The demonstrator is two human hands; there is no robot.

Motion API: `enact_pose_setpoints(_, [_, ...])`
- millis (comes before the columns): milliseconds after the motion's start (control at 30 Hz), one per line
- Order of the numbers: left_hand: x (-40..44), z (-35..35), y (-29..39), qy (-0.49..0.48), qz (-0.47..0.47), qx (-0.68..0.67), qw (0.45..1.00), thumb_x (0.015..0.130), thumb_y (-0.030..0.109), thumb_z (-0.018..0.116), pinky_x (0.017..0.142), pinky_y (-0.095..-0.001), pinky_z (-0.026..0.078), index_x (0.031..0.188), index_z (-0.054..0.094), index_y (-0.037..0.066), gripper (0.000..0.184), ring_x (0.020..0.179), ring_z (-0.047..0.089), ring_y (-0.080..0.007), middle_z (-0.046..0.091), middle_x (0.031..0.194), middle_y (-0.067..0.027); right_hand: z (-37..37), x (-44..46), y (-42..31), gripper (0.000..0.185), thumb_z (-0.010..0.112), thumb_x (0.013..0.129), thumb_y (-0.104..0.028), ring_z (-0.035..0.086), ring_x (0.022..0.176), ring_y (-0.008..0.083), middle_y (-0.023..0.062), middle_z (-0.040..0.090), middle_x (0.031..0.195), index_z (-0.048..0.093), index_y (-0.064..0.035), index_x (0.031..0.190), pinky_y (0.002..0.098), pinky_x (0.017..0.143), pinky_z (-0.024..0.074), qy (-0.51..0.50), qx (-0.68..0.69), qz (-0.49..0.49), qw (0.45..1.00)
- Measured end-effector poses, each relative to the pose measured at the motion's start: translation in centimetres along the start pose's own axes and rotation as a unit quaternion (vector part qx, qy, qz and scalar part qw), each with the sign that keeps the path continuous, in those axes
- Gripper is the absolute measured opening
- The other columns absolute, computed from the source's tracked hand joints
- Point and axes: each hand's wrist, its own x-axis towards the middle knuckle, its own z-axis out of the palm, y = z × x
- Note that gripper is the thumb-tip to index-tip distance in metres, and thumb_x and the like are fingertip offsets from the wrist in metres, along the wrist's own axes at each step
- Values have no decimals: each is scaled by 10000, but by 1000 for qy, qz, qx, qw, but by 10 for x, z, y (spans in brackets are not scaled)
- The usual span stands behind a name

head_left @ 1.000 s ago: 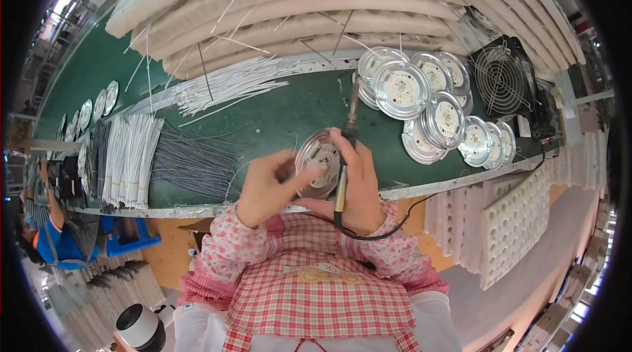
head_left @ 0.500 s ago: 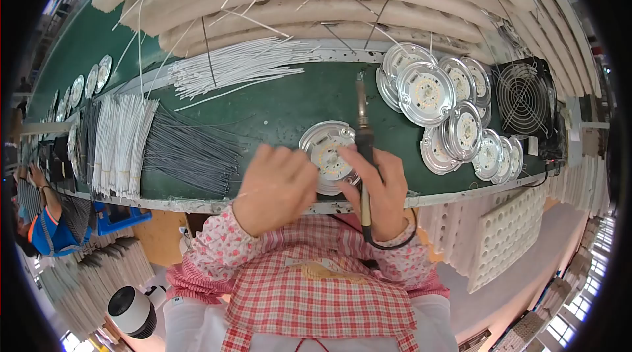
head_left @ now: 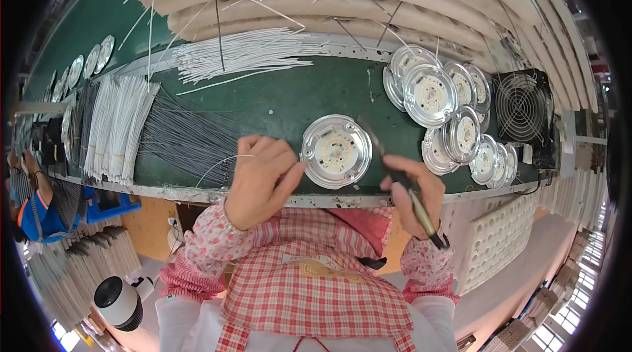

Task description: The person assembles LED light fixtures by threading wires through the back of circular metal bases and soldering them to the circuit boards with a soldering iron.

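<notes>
A round silver LED lamp plate (head_left: 337, 152) lies face up on the green bench, its yellowish chips ringed round the centre. My left hand (head_left: 260, 177) is closed at its left edge, thumb and fingertip near the rim. From those fingers a thin white wire (head_left: 214, 166) arcs down to the left; the gripped end is hidden. My right hand (head_left: 421, 194) wraps round a soldering iron (head_left: 403, 184) to the right of the plate. The iron's tip points up and left, blurred by motion, apart from the plate.
Stacked lamp plates (head_left: 431, 95) stand at the right beside a black fan (head_left: 522, 103). White wires (head_left: 243, 52) lie at the back; bundled white wires (head_left: 122, 131) and dark wires (head_left: 187, 138) lie left. A co-worker (head_left: 43, 200) is at far left.
My right hand has moved right and down with the soldering iron, which now leans left instead of standing upright. My left hand is slightly lower, and the lamp plate is uncovered.
</notes>
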Motion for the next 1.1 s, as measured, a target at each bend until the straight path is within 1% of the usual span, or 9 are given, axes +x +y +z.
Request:
enact_pose_setpoints(67, [9,11,1,33,13,-26,999,847,78,685,837,-399,370,804,623,29,90,801,558,-265,588,801,-56,1,1,11,183,679,825,-20,596,558,115,101,708,813,715,-6,1004,244,524,441,-11,-56,-89,994])
enact_pose_setpoints(100, [12,17,-1,50,18,-19,998,830,102,707,856,-402,374,787,632,58,96,770,557,-242,590,837,-31,3,6,12,168,671,832,-27,556,487,102,79,698,749,714,-6,994,241,474,409,-15,-53,-117,992])
enact_pose_setpoints(300, [18,23,-3,25,38,-48,998,807,53,702,901,-391,391,749,630,32,95,797,590,-238,647,867,-43,5,11,16,130,665,837,-27,524,447,93,58,643,619,703,4,958,241,456,391,-46,-43,-83,995])
enact_pose_setpoints(400, [19,24,-3,10,44,-43,998,810,53,702,895,-394,396,752,630,34,94,788,593,-222,656,874,-34,2,9,15,127,644,864,-27,519,456,74,39,613,587,693,15,973,239,451,383,-64,-22,-14,998])
enact_pose_setpoints(500, [22,26,-3,12,39,-43,998,812,51,700,883,-389,404,755,634,37,88,744,596,-212,656,848,-26,-9,16,13,121,577,917,-17,610,526,88,73,647,649,637,61,987,222,476,440,-127,27,42,991])
enact_pose_setpoints(600, [26,28,-2,28,45,-46,998,814,53,696,865,-381,411,764,643,41,74,671,580,-213,647,788,-29,-15,22,13,127,582,922,-24,634,540,98,79,661,674,646,62,989,225,485,464,-161,23,32,986])
enact_pose_setpoints(800, [35,27,3,11,45,-21,999,811,64,700,832,-379,416,794,667,47,41,625,572,-224,652,741,-42,-16,17,22,136,622,920,-48,647,558,108,87,678,710,678,45,1001,230,525,504,-160,-11,-30,987])
enact_pose_setpoints(900, [37,28,2,1,50,-25,998,805,72,709,824,-378,414,789,666,49,52,628,577,-231,654,744,-47,-9,13,24,145,618,903,-9,555,510,76,42,624,648,689,29,1024,243,476,409,-119,21,-45,992])
enact_pose_setpoints(1100, [35,37,-5,10,92,-17,996,792,93,735,834,-388,406,769,655,65,88,718,594,-221,666,812,-20,-5,2,27,129,624,907,-16,551,533,52,16,609,624,690,22,1011,230,485,396,-88,60,34,994])
